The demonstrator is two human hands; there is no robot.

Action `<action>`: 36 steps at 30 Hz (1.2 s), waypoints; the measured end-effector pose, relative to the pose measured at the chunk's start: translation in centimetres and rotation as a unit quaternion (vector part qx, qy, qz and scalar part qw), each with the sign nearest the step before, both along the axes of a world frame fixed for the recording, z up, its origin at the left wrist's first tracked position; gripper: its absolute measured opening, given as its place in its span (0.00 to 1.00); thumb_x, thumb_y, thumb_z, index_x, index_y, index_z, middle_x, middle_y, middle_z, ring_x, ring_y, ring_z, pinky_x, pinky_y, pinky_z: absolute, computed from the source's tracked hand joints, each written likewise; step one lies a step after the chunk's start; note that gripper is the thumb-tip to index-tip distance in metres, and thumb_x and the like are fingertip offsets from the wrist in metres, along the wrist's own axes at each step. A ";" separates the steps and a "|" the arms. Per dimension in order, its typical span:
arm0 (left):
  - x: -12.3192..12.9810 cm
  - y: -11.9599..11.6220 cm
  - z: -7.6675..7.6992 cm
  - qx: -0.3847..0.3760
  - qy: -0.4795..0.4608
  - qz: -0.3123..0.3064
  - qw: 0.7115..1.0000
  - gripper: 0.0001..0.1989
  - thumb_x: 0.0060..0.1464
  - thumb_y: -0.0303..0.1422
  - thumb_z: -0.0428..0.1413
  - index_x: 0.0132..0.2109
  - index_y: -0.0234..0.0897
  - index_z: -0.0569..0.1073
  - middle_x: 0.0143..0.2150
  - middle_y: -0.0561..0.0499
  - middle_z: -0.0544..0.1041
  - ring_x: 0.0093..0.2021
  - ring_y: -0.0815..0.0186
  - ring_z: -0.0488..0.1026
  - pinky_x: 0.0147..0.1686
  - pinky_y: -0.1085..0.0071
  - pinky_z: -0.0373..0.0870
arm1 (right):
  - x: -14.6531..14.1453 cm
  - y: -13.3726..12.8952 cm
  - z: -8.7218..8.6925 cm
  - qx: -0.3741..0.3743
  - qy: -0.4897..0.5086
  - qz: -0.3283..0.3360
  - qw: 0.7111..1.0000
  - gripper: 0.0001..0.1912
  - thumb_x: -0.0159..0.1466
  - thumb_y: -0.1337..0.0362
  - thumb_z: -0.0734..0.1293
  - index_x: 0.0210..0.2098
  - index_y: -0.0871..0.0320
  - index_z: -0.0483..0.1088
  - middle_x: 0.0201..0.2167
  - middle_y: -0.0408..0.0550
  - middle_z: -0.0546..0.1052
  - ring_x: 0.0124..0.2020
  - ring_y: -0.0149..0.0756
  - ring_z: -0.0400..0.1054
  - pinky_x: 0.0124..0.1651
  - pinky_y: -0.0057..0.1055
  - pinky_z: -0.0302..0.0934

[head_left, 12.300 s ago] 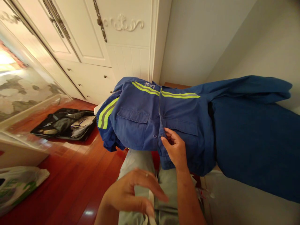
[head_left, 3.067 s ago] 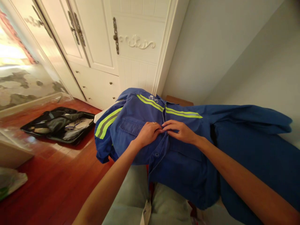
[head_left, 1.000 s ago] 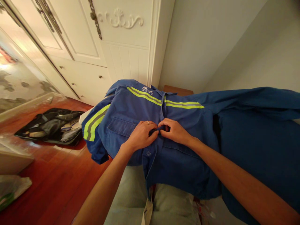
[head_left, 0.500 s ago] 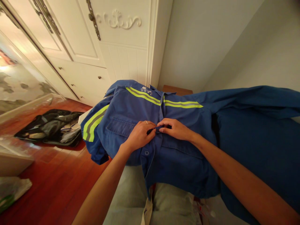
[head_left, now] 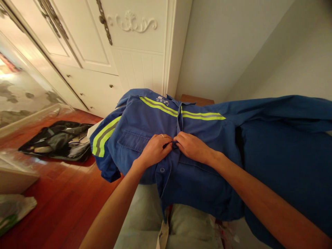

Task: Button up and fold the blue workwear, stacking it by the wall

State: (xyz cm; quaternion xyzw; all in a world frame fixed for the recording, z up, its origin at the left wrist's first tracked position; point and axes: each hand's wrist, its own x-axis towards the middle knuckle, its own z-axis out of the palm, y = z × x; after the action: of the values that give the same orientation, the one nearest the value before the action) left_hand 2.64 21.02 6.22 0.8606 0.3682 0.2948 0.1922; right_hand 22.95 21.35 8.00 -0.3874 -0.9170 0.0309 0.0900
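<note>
A blue work jacket (head_left: 153, 121) with yellow-and-grey reflective stripes lies spread out, its collar away from me. My left hand (head_left: 157, 149), with a ring on one finger, pinches the jacket's front edge midway down. Right beside it, my right hand (head_left: 193, 147) grips the same front placket, the fingertips of both hands nearly meeting. Whatever button or buttonhole lies between them is hidden by the fingers. Lower on the placket a round button (head_left: 162, 169) shows. The front edges hang apart at the hem.
Under the jacket is a grey-green cushion (head_left: 147, 207) with a pale strap (head_left: 163, 235). Dark blue fabric (head_left: 285, 166) lies to the right. An open black suitcase (head_left: 54, 141) with things in it rests on the red wooden floor (head_left: 64, 197). A white wardrobe (head_left: 140, 45) stands behind.
My right hand's fingers have curled in closer on the placket, closing the gap seen under them before. My left hand keeps its place, and the jacket lies the same.
</note>
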 end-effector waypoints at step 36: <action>-0.1 0.1 0.2 -0.074 -0.106 0.027 0.991 0.08 0.61 0.36 0.56 0.36 0.37 0.75 0.36 0.51 0.79 0.38 0.64 0.74 0.42 0.67 0.68 | 0.9 1.1 -2.6 -0.138 0.396 -0.134 0.898 0.28 0.59 0.54 0.73 0.54 0.57 0.65 0.50 0.53 0.67 0.34 0.30 0.70 0.38 0.33 0.71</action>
State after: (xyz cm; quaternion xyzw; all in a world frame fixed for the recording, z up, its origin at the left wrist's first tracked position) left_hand 2.51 21.15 6.46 0.7977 0.3899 0.3614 0.2848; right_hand 23.82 22.46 5.36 -0.4709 -0.7314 0.2961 0.3946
